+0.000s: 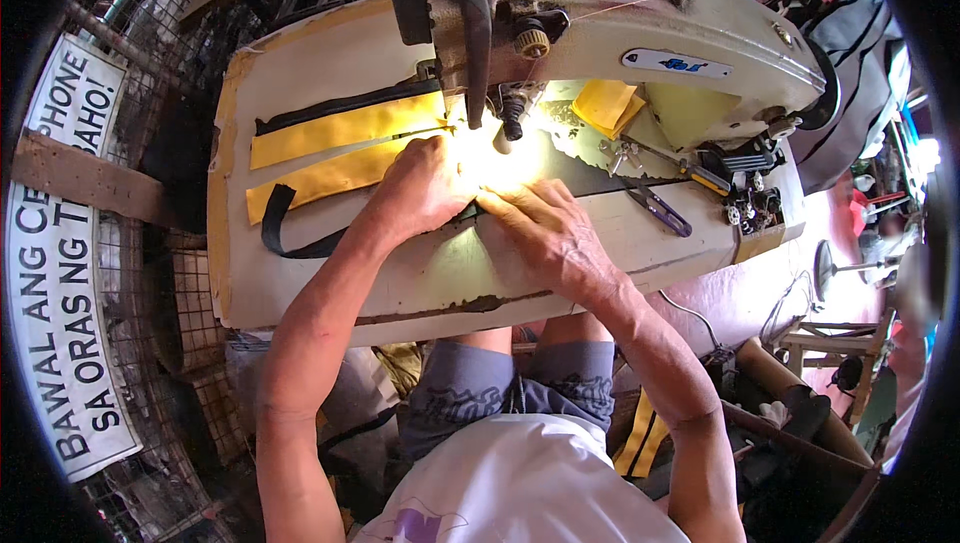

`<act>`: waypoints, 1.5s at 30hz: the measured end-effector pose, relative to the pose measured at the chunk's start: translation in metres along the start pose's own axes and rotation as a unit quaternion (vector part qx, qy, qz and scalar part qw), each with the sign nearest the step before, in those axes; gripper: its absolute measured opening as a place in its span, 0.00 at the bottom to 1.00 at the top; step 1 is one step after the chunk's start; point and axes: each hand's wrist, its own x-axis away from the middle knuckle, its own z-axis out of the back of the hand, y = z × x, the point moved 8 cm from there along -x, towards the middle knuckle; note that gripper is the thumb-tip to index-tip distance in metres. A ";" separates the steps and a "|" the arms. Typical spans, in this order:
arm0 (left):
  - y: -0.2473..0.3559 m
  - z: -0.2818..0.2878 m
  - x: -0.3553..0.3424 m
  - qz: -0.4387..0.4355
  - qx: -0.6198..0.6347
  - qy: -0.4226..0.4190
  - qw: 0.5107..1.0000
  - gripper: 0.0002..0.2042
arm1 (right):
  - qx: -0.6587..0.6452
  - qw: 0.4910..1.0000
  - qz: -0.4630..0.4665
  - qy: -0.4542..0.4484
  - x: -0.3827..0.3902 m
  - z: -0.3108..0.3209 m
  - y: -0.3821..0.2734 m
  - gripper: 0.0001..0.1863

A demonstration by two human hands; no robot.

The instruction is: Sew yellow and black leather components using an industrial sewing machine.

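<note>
A sewing machine stands over the table, its lamp washing out the needle area in glare. My left hand is closed at the left of the needle, over the end of a yellow strip; its fingertips are hidden. My right hand lies with fingers stretched toward the needle, over dark material beside the left hand. A second yellow strip, edged by black material, lies behind the first. A black strap curls from the left across the near strip toward my left forearm.
To the right lie thread snips, a yellow-handled screwdriver and small metal parts. Folded yellow pieces sit under the machine arm. A wire-mesh wall with a white sign stands at left. More yellow strips hang below the table.
</note>
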 end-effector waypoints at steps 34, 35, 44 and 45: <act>-0.007 0.019 0.018 -0.211 -0.236 0.031 0.948 0.13 | 0.032 0.992 -0.109 -0.047 -0.030 -0.027 -0.015 0.38; -0.007 0.018 0.019 -0.211 -0.235 0.031 0.948 0.13 | 0.032 0.992 -0.110 -0.048 -0.031 -0.027 -0.015 0.38; -0.018 0.017 0.025 -0.222 -0.162 0.055 0.960 0.17 | 0.030 0.991 -0.119 -0.057 -0.031 -0.027 -0.012 0.40; -0.019 0.019 0.025 -0.212 -0.146 0.053 0.965 0.16 | 0.024 0.992 -0.114 -0.052 -0.032 -0.026 -0.012 0.39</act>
